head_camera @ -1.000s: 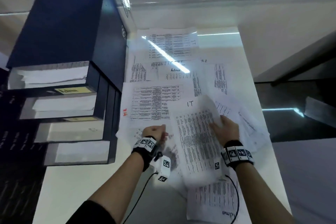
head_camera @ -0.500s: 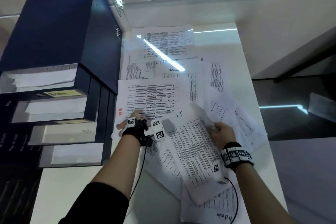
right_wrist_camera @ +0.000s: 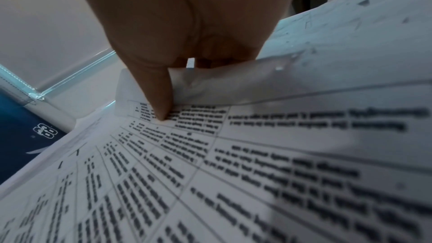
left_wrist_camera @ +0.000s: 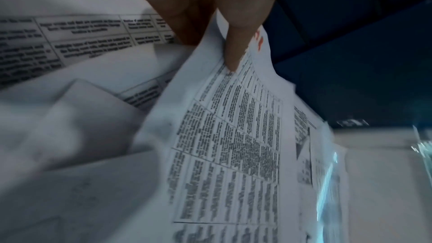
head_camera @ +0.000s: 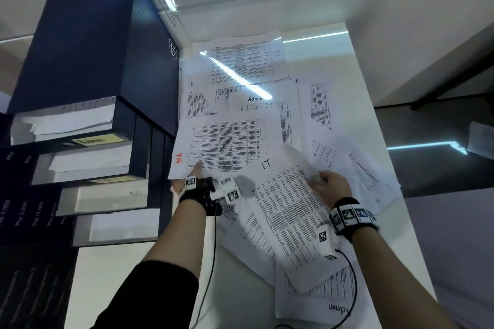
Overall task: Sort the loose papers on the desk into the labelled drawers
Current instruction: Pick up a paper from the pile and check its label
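Observation:
Loose printed papers cover the white desk (head_camera: 361, 67). My right hand (head_camera: 327, 184) pinches the right edge of a sheet marked "IT" (head_camera: 288, 216), thumb on top and fingers curled under, as the right wrist view shows on the IT sheet (right_wrist_camera: 210, 182). My left hand (head_camera: 191, 177) pinches the near left corner of a sheet with a red mark (head_camera: 227, 144); in the left wrist view the thumb lies on that red-marked sheet (left_wrist_camera: 224, 145) and lifts its edge. The dark blue drawer unit (head_camera: 93, 61) stands at the left with several drawers pulled out.
The top drawer carries a yellow label (head_camera: 100, 139) and holds paper. More sheets lie farther back: one marked "Admin" (head_camera: 256, 100) and another "IT" sheet (head_camera: 246, 61). A third "Admin" sheet (head_camera: 320, 299) lies at the near edge. The desk's right edge drops to a dark floor (head_camera: 441, 141).
My left hand moved forward and left from the near pile to the red-marked sheet's corner and took hold of it. My right hand kept the IT sheet, shifting it slightly.

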Available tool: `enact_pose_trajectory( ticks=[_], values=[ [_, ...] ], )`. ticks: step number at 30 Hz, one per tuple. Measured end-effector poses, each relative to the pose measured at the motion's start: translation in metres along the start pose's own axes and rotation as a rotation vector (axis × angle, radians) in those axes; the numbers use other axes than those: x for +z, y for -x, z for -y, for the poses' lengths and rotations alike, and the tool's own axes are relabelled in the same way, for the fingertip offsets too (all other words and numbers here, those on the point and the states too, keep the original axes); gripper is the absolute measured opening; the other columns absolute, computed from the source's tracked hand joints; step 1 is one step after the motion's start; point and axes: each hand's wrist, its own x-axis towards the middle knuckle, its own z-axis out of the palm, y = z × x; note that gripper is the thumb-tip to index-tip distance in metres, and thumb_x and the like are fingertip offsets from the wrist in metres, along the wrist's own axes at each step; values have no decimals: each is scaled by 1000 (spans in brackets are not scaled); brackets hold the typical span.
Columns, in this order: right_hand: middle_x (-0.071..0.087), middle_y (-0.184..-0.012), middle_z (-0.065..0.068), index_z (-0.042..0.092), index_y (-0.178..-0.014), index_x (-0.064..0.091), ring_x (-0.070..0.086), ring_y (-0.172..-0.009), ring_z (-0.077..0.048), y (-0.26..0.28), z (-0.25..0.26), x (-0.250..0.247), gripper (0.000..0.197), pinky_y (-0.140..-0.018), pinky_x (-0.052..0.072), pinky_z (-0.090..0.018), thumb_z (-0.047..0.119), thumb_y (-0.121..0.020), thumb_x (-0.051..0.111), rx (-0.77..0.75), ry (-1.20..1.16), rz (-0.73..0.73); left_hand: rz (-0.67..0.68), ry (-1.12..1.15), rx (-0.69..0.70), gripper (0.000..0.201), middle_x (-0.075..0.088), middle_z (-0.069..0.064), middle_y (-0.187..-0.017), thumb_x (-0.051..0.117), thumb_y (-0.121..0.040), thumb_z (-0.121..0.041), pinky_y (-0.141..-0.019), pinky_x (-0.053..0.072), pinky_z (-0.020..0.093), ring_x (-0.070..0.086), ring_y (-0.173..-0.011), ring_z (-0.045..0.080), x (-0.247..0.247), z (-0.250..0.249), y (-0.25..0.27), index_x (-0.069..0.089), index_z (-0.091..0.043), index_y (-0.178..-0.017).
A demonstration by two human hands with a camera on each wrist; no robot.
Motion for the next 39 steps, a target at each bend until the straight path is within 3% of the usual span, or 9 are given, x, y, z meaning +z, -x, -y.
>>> enact_pose_trajectory(
  ticks=[4, 9, 13, 19, 24, 28, 33, 37, 39],
  values=[
    [69, -115, -8, 10, -130, 60, 66, -100, -26, 2, 5, 0, 51, -92, 55, -43, 34, -86, 69, 23, -8, -5, -111, -263, 334, 54, 64, 24, -98, 60, -92, -48, -79, 44, 34, 62, -94, 31, -19, -27, 92, 62, 5, -100],
    [65, -124, -11, 10, -131, 55, 64, -107, -29, 10, 10, -1, 52, -93, 55, -47, 28, -85, 72, 30, -77, -54, -199, -264, 721, 43, 63, 33, -111, 41, -103, -28, -82, 48, 44, 61, -101, 46, -41, -46, 104, 57, 8, -122],
    [65, -122, -13, 6, -131, 56, 62, -110, -31, 19, 13, 1, 47, -97, 49, -35, 21, -88, 69, 27, -106, -121, -163, -165, 991, 41, 61, 10, -126, 35, -104, -30, -92, 45, 28, 57, -114, 24, -64, -73, 119, 51, -8, -134],
    [65, -101, -15, 3, -114, 70, 63, -90, -29, 29, 18, -9, 27, -87, 55, -41, 7, -87, 67, -137, -104, -303, -49, -23, 1015, 34, 60, 2, -97, 43, -104, -32, -72, 40, 23, 54, -88, 14, -91, -118, 147, 62, -4, -109],
    [67, -81, -5, 12, -97, 73, 54, -64, -2, 50, 38, -50, 10, -62, 39, 1, 9, -91, 65, -236, -259, -457, 92, -53, 1067, 24, 52, -5, -74, 43, -104, -26, -58, 37, 18, 46, -70, 9, -109, -134, 146, 56, -10, -90],
    [60, -76, -4, 15, -98, 66, 51, -59, 4, 65, 58, -89, 7, -53, 38, -9, 14, -95, 59, -387, -362, -635, 95, 16, 1023, 28, 58, 0, -86, 42, -104, -29, -62, 42, 16, 52, -77, 10, -128, -143, 155, 58, -7, -99],
    [61, -77, 1, 13, -102, 61, 56, -67, -10, 87, 79, -112, 8, -64, 45, -27, 16, -98, 56, -436, -552, -673, 214, 123, 952, 30, 64, -2, -96, 45, -103, -31, -60, 45, 4, 58, -81, 3, -141, -157, 161, 61, -7, -109],
    [63, -90, 11, 3, -109, 63, 60, -80, 13, 96, 95, -102, 16, -74, 47, -9, 11, -98, 56, -421, -566, -640, 313, 27, 755, 35, 64, 7, -108, 53, -99, -32, -76, 50, 22, 62, -102, 20, -106, -142, 130, 63, -4, -118],
    [69, -94, 2, 4, -111, 65, 67, -90, -5, 93, 93, -90, 23, -83, 55, -26, 20, -96, 59, -347, -528, -564, 354, -82, 639, 52, 64, 8, -113, 58, -94, -45, -94, 50, 36, 61, -114, 30, -85, -126, 107, 62, -2, -122]
  ],
)
